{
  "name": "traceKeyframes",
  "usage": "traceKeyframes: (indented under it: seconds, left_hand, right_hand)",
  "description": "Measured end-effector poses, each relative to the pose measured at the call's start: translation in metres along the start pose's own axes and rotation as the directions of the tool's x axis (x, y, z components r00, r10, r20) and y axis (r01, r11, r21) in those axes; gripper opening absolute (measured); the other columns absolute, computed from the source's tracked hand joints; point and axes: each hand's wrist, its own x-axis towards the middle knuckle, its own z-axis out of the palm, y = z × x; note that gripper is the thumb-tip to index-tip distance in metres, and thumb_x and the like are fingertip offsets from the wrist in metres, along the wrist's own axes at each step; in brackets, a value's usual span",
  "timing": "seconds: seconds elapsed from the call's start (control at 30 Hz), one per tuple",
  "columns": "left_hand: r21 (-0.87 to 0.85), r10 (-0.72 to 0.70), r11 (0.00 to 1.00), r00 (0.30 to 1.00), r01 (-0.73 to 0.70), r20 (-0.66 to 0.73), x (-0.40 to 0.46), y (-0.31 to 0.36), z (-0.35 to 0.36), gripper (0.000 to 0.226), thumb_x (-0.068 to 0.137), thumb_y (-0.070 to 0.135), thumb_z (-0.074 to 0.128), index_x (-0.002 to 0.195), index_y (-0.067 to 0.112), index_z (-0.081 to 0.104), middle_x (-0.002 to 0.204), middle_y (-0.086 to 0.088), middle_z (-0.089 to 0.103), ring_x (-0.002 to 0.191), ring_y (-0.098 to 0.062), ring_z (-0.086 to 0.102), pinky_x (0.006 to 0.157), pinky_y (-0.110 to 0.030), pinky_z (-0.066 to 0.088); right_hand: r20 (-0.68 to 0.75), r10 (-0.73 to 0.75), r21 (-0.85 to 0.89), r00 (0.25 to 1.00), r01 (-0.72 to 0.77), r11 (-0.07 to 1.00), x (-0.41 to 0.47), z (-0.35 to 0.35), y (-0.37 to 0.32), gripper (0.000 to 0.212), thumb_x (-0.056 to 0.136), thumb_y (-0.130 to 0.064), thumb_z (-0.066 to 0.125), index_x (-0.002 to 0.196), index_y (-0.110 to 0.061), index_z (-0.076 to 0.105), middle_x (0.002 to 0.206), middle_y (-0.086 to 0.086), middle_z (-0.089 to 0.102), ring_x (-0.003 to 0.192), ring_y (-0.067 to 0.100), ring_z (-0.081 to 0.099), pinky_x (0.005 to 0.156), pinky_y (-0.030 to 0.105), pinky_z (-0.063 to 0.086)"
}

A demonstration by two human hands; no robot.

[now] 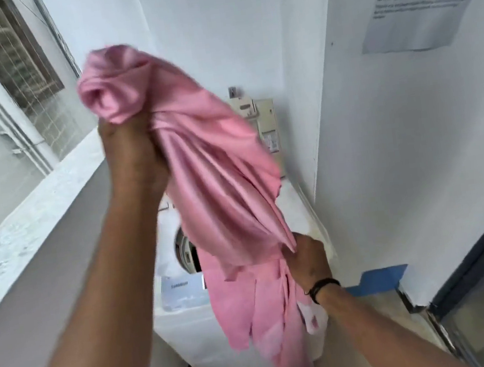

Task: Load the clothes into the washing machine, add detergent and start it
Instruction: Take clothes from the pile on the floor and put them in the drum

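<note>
1. Both hands grasp one pink garment [211,169]: left hand [130,150] bunches it high, right hand [306,259] pinches it lower.
2. It hangs over the open white washing machine [193,337].

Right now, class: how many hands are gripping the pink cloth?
2. The left hand grips the bunched top of the pink cloth, held high. The right hand pinches it lower down, over the washer.
</note>
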Motion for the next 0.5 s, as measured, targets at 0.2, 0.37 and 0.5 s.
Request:
traceKeyframes:
  seconds: [0.2,0.37,0.5]
  left_hand:
    - [0.622,-0.041,0.783,0.998,0.005,0.044,-0.007,-0.042,-0.05,0.026,0.073,0.027,0.069,0.094,0.013,0.076,0.094,-0.013,0.074,0.085,-0.022,0.067,0.078,-0.047,0.055]
    - [0.744,-0.326,0.663,0.926,0.081,0.189,-0.058,-0.106,-0.041,0.036,0.072,0.008,0.086,0.105,0.017,0.072,0.106,-0.003,0.075,0.099,-0.013,0.069,0.092,-0.033,0.055]
    - [0.743,-0.535,0.572,0.844,0.348,0.017,-0.073,-0.142,-0.032,0.016,0.09,0.012,0.07,0.095,0.022,0.059,0.092,0.009,0.066,0.088,-0.004,0.06,0.083,-0.007,0.046]
  right_hand:
    - [-0.259,-0.21,0.103,0.943,0.243,0.965,0.091,-0.05,-0.08,0.038,0.076,0.005,0.046,0.098,-0.005,0.076,0.087,0.013,0.075,0.083,0.027,0.067,0.066,0.023,0.041]
    - [-0.257,-0.42,0.217,0.87,0.475,0.853,0.123,-0.065,-0.16,0.036,0.084,0.006,0.051,0.1,-0.012,0.077,0.086,-0.002,0.074,0.082,0.004,0.06,0.064,0.017,0.041]
    - [-0.057,-0.567,0.47,0.822,0.523,0.711,0.107,-0.063,-0.195,0.048,0.082,0.018,0.05,0.12,-0.003,0.07,0.115,0.004,0.072,0.109,0.013,0.065,0.087,0.011,0.049]
